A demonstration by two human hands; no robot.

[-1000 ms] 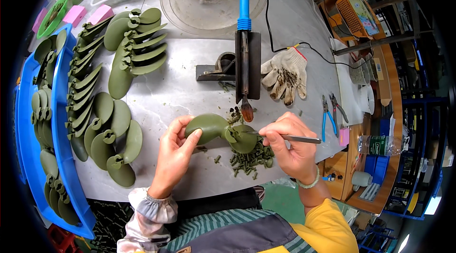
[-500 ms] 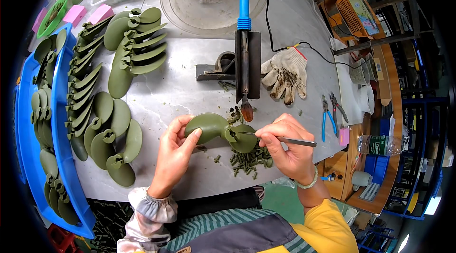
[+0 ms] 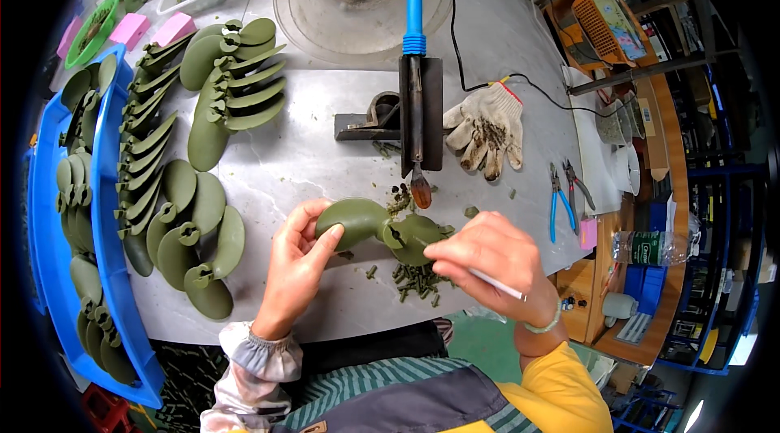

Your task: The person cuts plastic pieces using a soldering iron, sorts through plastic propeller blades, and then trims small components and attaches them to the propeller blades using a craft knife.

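Note:
Between the thumb and fingers of my left hand [image 3: 291, 270] is a green two-bladed plastic propeller [image 3: 355, 222], gripped by its left blade. Its slotted hub and other blade point toward my right hand [image 3: 497, 261]. That hand pinches a slim, pen-shaped metal tool [image 3: 502, 284] at the outer edge of the right blade. The tool's tip is hidden by the fingers, and I cannot tell if it touches the blade. Short green plastic bits [image 3: 416, 280] lie in a pile under the propeller.
A soldering iron [image 3: 413, 92] with a blue handle rests on a metal stand beyond my hands. To its right lie a stained glove [image 3: 491, 128] and blue-handled pliers [image 3: 557, 204]. More green propellers [image 3: 180, 258] and a blue tray [image 3: 106, 214] are on the left.
My right hand has drawn back to the right, taking the tool away from the hub, and has turned so the tool's handle slants downward. My left hand and the propeller have barely moved.

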